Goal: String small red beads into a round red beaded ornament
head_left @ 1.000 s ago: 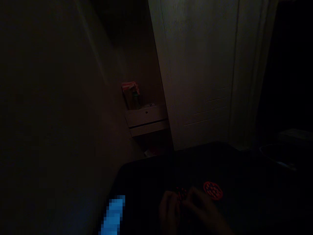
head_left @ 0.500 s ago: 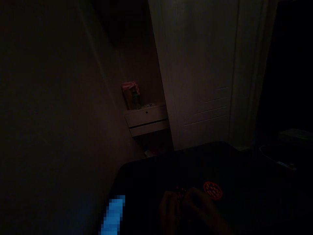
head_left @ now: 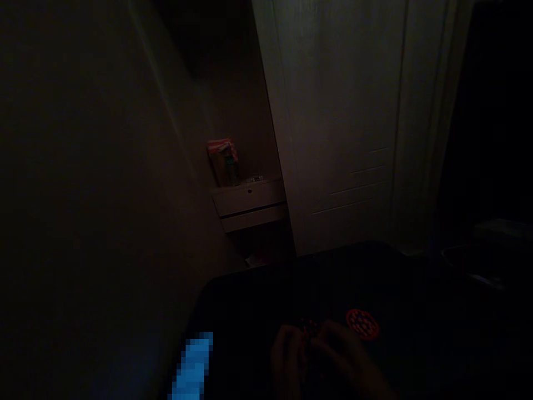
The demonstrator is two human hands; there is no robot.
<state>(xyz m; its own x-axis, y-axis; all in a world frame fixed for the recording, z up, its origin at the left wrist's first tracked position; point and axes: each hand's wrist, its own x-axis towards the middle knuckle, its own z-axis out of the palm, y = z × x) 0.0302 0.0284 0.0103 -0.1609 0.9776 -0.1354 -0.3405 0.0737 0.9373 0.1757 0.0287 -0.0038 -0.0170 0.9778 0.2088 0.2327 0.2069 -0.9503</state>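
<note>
Light very low. Plain wall (head_left: 104, 166) at left; pale drawers (head_left: 252, 204) beside it, centre. Tall pale panel (head_left: 341, 111) right of drawers, slanted lines (head_left: 357, 187) low on it. Dark surface (head_left: 245, 300) with rounded corner, foreground

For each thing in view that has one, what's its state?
Left hand: fingers curled, grip too dark to tell
Right hand: fingers bent, grip too dark to tell
Red specks: clustered between the hands
Red-rimmed disc: flat, beside the right hand
Upper drawer: appears shut
Blue patch: bright, pixelated
</note>
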